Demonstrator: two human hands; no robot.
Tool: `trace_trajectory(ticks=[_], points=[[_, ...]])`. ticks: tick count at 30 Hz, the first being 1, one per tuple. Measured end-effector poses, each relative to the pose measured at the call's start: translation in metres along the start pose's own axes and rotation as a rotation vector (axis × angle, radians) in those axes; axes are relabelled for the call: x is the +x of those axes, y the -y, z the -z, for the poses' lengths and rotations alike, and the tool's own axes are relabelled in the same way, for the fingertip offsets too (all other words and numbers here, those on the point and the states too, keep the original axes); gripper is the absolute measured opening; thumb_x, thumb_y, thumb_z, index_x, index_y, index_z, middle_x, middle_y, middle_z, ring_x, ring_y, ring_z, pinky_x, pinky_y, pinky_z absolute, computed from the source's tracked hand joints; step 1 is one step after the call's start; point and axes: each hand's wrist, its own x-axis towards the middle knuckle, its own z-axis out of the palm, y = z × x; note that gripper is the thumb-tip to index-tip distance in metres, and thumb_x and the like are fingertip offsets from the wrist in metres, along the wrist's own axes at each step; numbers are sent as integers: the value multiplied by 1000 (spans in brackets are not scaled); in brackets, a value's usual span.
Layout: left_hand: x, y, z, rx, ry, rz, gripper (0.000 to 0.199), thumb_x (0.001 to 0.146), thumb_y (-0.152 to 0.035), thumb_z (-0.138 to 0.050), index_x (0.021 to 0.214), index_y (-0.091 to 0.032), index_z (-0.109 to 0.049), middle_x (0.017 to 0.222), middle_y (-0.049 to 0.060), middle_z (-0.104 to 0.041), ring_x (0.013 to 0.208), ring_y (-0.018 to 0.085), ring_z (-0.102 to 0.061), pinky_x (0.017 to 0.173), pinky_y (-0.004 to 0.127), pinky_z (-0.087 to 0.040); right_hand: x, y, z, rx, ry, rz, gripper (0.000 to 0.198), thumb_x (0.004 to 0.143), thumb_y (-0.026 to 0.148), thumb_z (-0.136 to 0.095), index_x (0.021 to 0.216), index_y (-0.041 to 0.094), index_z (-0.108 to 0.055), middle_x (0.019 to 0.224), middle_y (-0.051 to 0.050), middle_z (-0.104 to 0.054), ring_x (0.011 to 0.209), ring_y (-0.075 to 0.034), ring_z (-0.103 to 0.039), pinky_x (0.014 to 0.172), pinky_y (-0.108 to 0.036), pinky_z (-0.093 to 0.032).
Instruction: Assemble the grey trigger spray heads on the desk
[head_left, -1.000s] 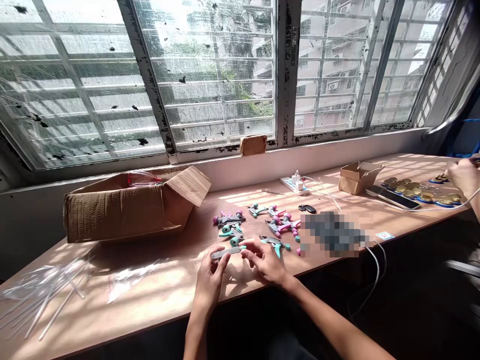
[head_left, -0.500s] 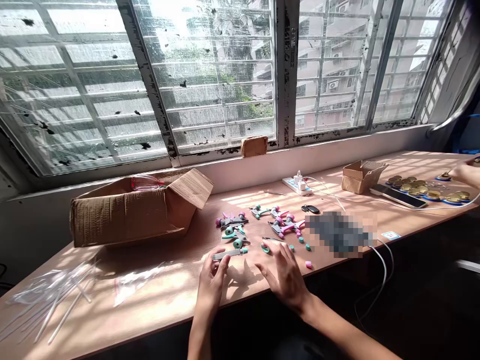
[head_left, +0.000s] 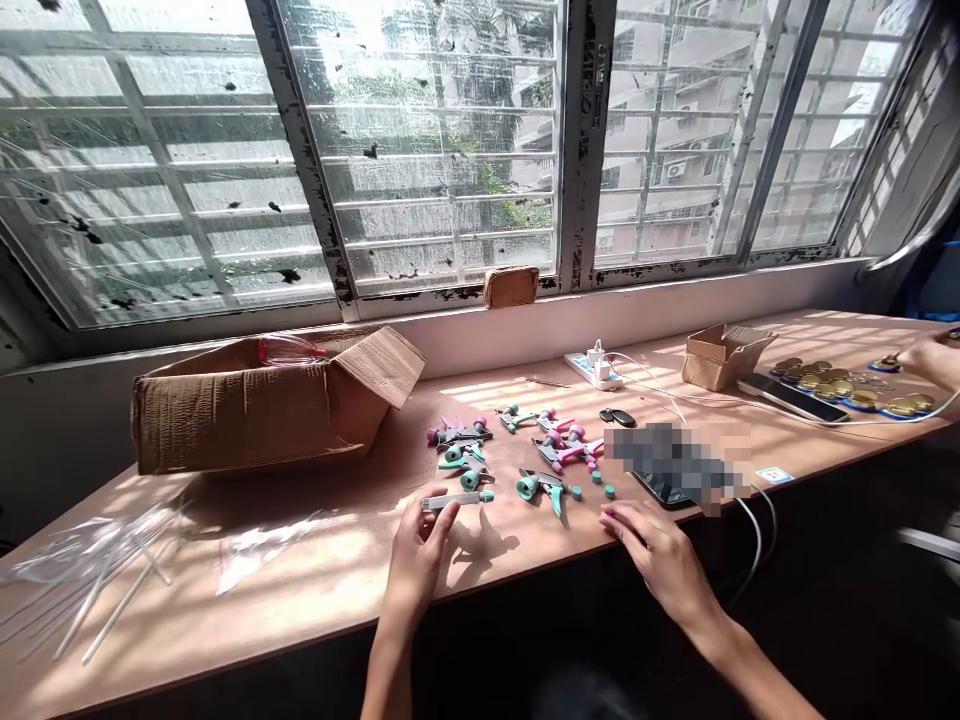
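Note:
My left hand (head_left: 417, 545) is closed on a slim grey piece with a teal tip (head_left: 459, 500), held sideways above the table. My right hand (head_left: 660, 560) is at the table's front edge, its fingertips pinched on a small pink cap (head_left: 604, 517), mostly hidden by the fingers. Between the hands lies a teal and grey spray trigger head (head_left: 541, 488), with several small teal caps (head_left: 596, 477) to its right. Behind my left hand rest teal trigger heads (head_left: 465, 465) and a purple and grey one (head_left: 456, 433). Pink trigger heads (head_left: 561, 448) sit farther back.
A large open cardboard box (head_left: 240, 425) stands at left, near clear tubes (head_left: 105, 590) and a plastic bag (head_left: 262, 545). Rightward are a blurred dark device (head_left: 664, 490), power strip (head_left: 592, 371), small box (head_left: 716, 360), phone (head_left: 795, 397), gold discs (head_left: 825, 383) and another person's hand (head_left: 934, 360).
My right hand has moved right, from over the teal trigger head to the pink cap, and its fingers have closed. My left hand still holds the grey piece. The view has shifted slightly.

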Motion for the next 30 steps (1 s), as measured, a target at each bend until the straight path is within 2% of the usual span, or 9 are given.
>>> trace_trajectory(ticks=[5,8,11,14,16,18,21,26,30], points=[[-1,-1,1,15,10,2,51,81,-60,-66,113,-19,-66,78,1,-64,71,22,-60,72,34,-49,25,14,1,-117,63,-36,42,105,47,-41,104,23,-75,109,-14,-73,104,-33,-68,90,-45,-56],[-2,-3,0,10,22,1,49,82,-58,-65,112,-20,-67,76,1,-64,70,22,-60,70,33,-49,32,28,-3,-149,8,-33,41,104,48,-44,120,21,-71,120,-16,-66,114,-35,-63,93,-48,-54],[-4,-5,0,-12,40,-6,48,83,-58,-65,112,-19,-66,82,2,-67,73,23,-63,72,33,-51,36,52,-13,-21,-12,10,41,104,43,-47,137,21,-58,128,-16,-63,119,-33,-61,95,-43,-54],[-4,-4,0,-36,61,-19,48,83,-57,-66,112,-19,-66,92,5,-69,79,23,-65,76,34,-53,42,80,-33,174,136,107,39,104,39,-51,140,24,-52,114,-11,-69,101,-27,-68,84,-36,-55],[-4,-2,1,-56,81,-19,50,83,-57,-67,114,-18,-66,92,5,-69,80,23,-65,77,34,-53,48,96,-49,297,171,156,30,104,36,-52,131,23,-56,102,-8,-70,84,-24,-68,75,-33,-54],[-4,1,2,-74,91,-11,53,84,-58,-66,117,-17,-64,91,5,-69,80,23,-65,76,35,-53,53,105,-62,379,169,182,17,104,33,-53,114,22,-61,90,-5,-69,70,-19,-64,68,-29,-50],[-4,3,2,-75,96,-1,53,88,-58,-62,121,-16,-62,91,6,-69,82,24,-65,80,36,-53,56,109,-73,415,173,201,14,102,34,-58,101,21,-62,85,-3,-67,64,-16,-59,64,-27,-46],[-6,3,1,-96,208,19,50,87,-57,-66,120,-18,-62,91,4,-70,84,24,-67,78,34,-53,54,102,-70,434,181,168,26,103,43,-54,100,19,-64,84,-4,-64,67,-17,-56,65,-28,-43],[-6,1,2,-132,258,22,50,86,-55,-68,120,-18,-64,92,4,-71,84,23,-68,76,31,-54,53,100,-65,487,268,162,50,107,51,-39,78,19,-64,69,-3,-61,62,-16,-57,63,-27,-42]])
